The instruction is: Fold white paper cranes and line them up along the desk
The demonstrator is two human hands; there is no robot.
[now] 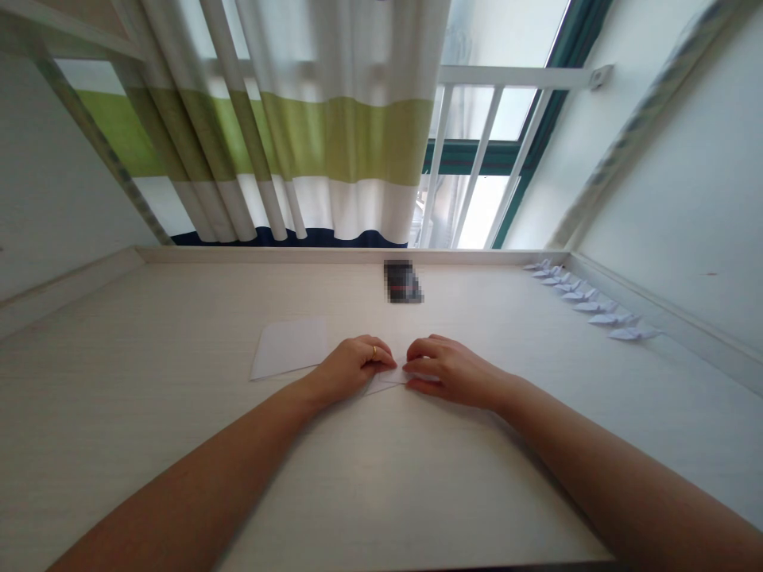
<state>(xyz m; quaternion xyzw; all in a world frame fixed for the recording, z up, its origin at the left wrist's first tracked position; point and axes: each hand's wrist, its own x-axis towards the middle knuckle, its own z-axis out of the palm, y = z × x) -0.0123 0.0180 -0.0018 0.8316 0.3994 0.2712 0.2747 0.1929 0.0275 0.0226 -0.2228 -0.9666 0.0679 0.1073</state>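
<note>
A small folded piece of white paper (386, 380) lies flat on the tabletop between my two hands. My left hand (354, 367), with a gold ring on one finger, grips its left side with closed fingers. From the other side my right hand (456, 372) pinches the paper, thumb and fingertips drawn in on it. Parts of the folds are hidden under the fingers. Behind my left wrist, white square paper (290, 346) lies flat; whether it is one sheet or a stack I cannot tell.
Several folded white paper cranes (587, 306) stand in a row along the table's right edge. A dark, pixelated object (404, 282) lies near the back edge. The pale table (381, 485) has a raised rim; behind it hang curtains (351, 143) and a white railing (513, 77).
</note>
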